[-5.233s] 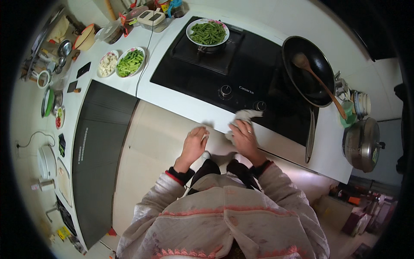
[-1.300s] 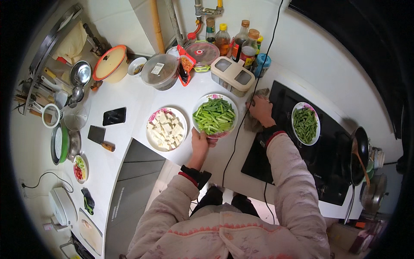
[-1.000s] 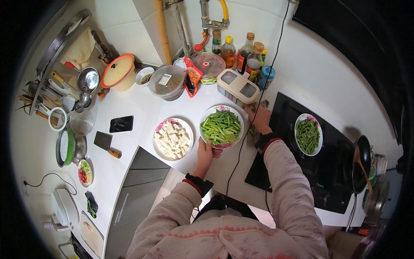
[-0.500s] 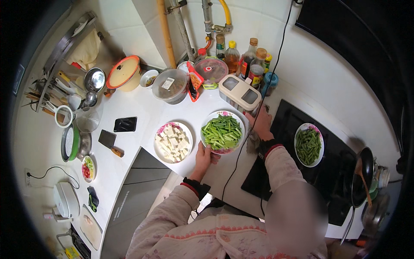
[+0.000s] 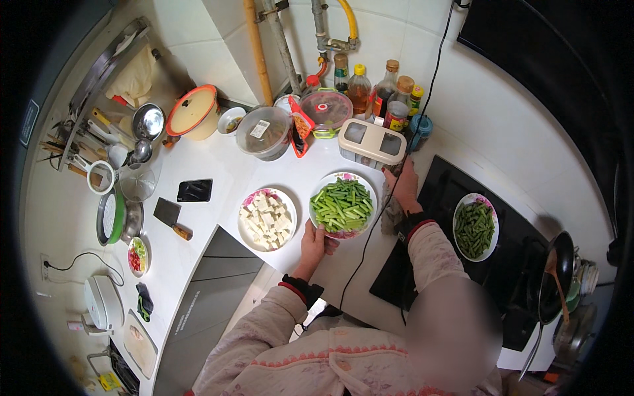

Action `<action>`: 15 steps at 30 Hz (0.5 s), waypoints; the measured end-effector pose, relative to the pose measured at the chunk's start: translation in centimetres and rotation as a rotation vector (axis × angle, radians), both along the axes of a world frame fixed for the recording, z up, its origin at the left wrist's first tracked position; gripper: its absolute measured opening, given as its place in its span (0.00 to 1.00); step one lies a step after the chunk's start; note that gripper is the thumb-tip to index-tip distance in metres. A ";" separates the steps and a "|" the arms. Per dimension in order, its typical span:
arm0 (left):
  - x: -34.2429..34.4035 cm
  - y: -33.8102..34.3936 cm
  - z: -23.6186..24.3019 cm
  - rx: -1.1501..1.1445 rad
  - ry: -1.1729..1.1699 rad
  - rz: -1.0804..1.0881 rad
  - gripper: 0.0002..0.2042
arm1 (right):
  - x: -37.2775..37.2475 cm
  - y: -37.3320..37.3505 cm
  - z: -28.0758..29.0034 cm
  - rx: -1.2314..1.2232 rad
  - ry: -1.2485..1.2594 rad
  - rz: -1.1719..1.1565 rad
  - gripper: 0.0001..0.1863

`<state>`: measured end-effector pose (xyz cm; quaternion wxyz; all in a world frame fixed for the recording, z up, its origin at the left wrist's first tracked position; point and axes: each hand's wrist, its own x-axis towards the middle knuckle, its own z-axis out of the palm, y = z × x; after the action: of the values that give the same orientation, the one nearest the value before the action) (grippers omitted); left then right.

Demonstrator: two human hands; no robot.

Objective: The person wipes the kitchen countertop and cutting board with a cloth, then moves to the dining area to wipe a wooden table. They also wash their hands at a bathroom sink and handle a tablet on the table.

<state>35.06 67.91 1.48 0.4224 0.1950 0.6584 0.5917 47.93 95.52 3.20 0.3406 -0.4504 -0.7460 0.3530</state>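
Note:
A round white plate of cut green stalks [image 5: 343,206] sits on the white counter. My left hand [image 5: 317,244] grips its near left rim, fingers partly under the edge. To the left stands a plate of white tofu cubes [image 5: 267,220], touched by neither hand. My right hand [image 5: 405,187] is at the near right corner of a beige-lidded seasoning box [image 5: 374,143], thumb and fingers spread around that corner; the fingertips are partly hidden. A greyish cloth [image 5: 391,216] lies beneath the right wrist.
An oval plate of darker green pieces [image 5: 475,228] rests on the black cooktop [image 5: 436,264]. A wok [image 5: 558,277] stands right of it. Bottles [image 5: 360,86] and lidded containers [image 5: 264,132] line the back. A cleaver [image 5: 168,211] and phone [image 5: 195,191] lie left. A black cord [image 5: 364,241] hangs across the view.
The seasoning box has turned slightly and shifted a little to the right with my right hand at its corner. My left hand stays at the plate. The view has shifted slightly.

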 end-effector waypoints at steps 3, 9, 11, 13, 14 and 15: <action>0.1 0.0 0.1 0.015 -0.027 0.018 0.18 | 0.5 0.9 -1.8 0.100 0.002 -0.001 0.26; 0.1 0.1 0.3 0.000 0.003 0.024 0.18 | -0.4 4.9 -1.9 -0.052 0.316 -0.321 0.17; 0.1 0.0 0.4 -0.022 -0.021 0.008 0.18 | -0.6 6.1 -1.4 -0.034 0.233 -0.289 0.14; 0.0 -0.1 0.4 -0.035 -0.015 0.008 0.18 | -0.9 7.1 -1.2 0.082 0.235 -0.217 0.13; 0.0 -0.1 0.5 -0.031 -0.002 0.016 0.17 | -0.7 7.7 -1.2 0.018 0.096 -0.206 0.14; 0.1 -0.1 0.5 -0.015 0.000 0.011 0.17 | -0.9 8.1 -1.3 0.041 0.100 -0.202 0.14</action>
<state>35.13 67.76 1.99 0.4205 0.1884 0.6639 0.5890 47.02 103.64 1.89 0.4204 -0.4978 -0.6860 0.3238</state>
